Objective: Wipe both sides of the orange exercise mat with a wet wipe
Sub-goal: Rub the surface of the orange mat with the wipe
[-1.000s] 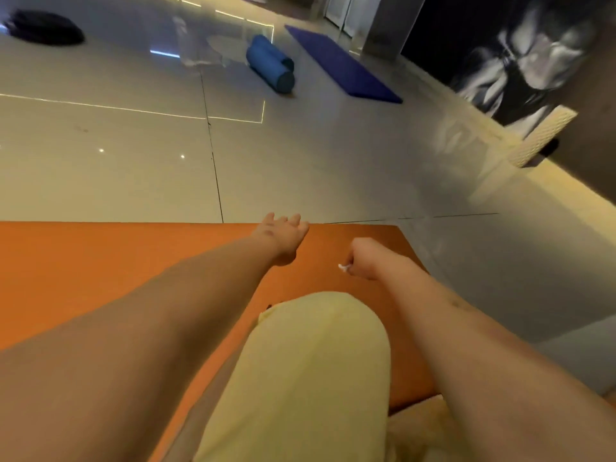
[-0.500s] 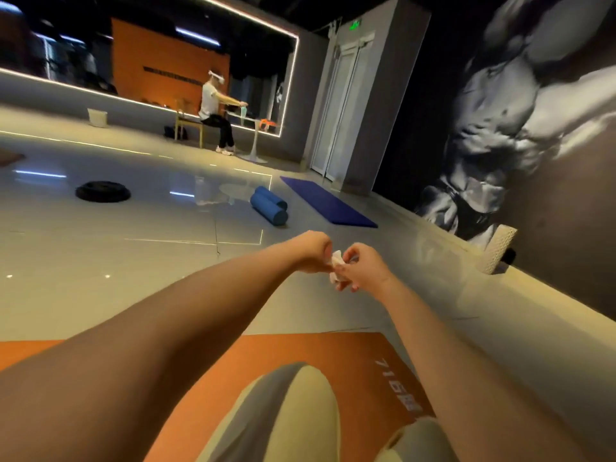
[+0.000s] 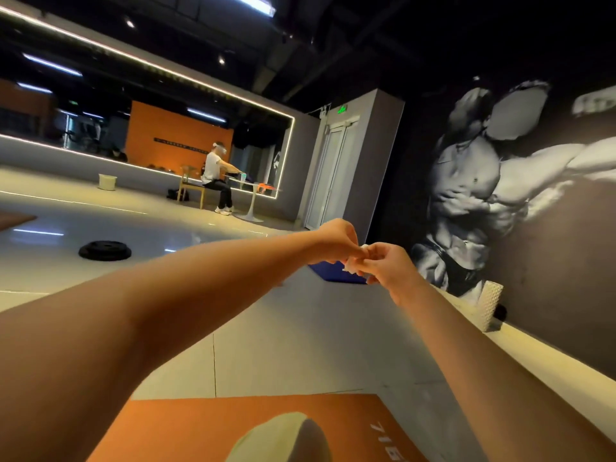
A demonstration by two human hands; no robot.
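1. Farthest left, a black weight plate [image 3: 104,250] lies on the glossy floor [image 3: 300,345].
2. Orange exercise mat [image 3: 206,425] lies flat at the bottom edge, with a knee [image 3: 283,438] in pale fabric over it.
3. Left hand [image 3: 336,241], fingers curled, pinches the wet wipe [image 3: 350,269] in the air, beyond the mat's far end.
4. Right hand [image 3: 390,266] pinches the same wipe from the other side, fingers curled, touching the left.

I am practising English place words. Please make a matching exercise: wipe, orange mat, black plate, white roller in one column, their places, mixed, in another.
1 wipe
2 orange mat
3 black plate
4 white roller

a flat on the floor, left
b leaning on the wall, right
c under the knee
d pinched between left hand and right hand

Pairs: 1-d, 2-c, 3-a, 4-b
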